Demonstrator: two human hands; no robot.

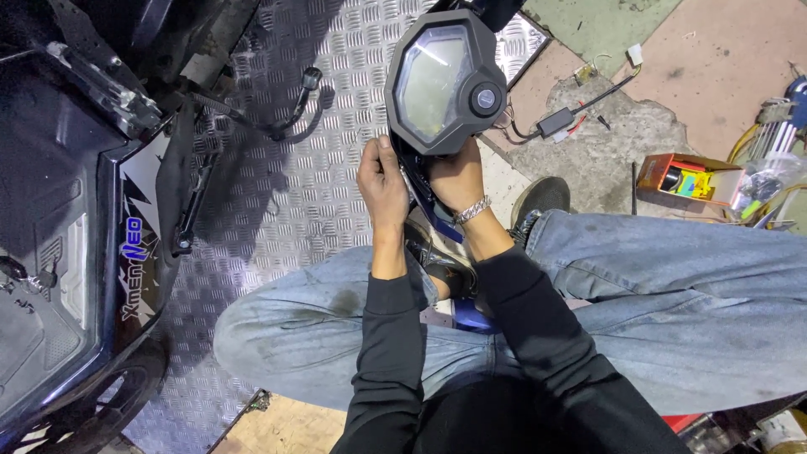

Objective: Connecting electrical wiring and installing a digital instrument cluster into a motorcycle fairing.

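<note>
Workshop floor of silver checker-plate metal (294,193), seen from above, edged on the right by cracked concrete. Seated cross-legged on it in faded blue jeans (672,311), black sleeves reaching forward.

Held up between both hands, a scooter instrument cluster (444,80): dark grey housing, pale blank display, round black knob at its lower right. Blue-edged black trim hanging below the cluster, down between the wrists.

Left hand (382,181) just below and left of the cluster, fingers curled together, thumb pressed up against the cluster's lower left edge. Right hand (454,178) directly beneath the cluster, fingers wrapped behind the housing and hidden, so spread or closed cannot be told; silver chain bracelet (472,210) on that wrist.

Right of the cluster, on the concrete, a small black module with red and black wires (555,124) ending in a white plug. Further right, an open orange cardboard box (685,178). Far left of the cluster, the dark body of a scooter (76,252) with its panels partly removed.
</note>
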